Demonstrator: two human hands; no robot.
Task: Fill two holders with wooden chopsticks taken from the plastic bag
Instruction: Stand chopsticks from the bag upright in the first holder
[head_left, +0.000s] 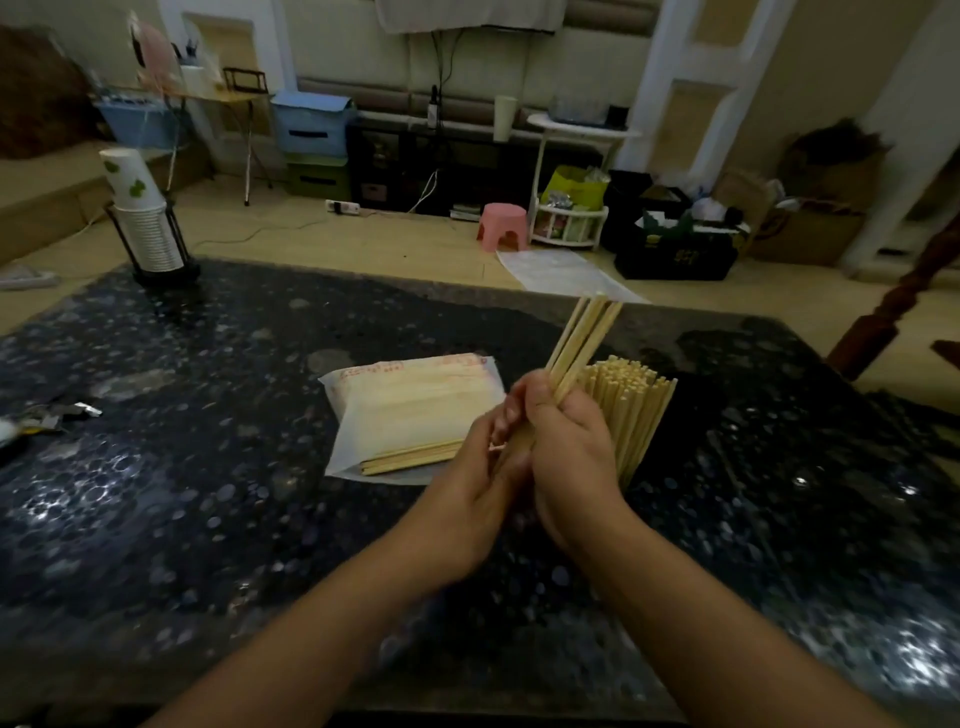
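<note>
A clear plastic bag (410, 410) of wooden chopsticks lies flat on the dark speckled table (208, 467), its open end facing me with chopstick tips sticking out. My right hand (566, 457) grips a small bundle of chopsticks (582, 343) that tilts up and to the right. My left hand (478, 493) holds the lower end of the same bundle. Just behind my right hand stands a packed cluster of upright chopsticks (631, 400). The holder under it is hidden by my hand and the dark table.
A black rack with stacked white paper cups (148, 228) stands at the table's far left corner. Crumpled foil scraps (57, 415) lie at the left edge. Beyond the table are a pink stool (503, 226) and boxes on the floor.
</note>
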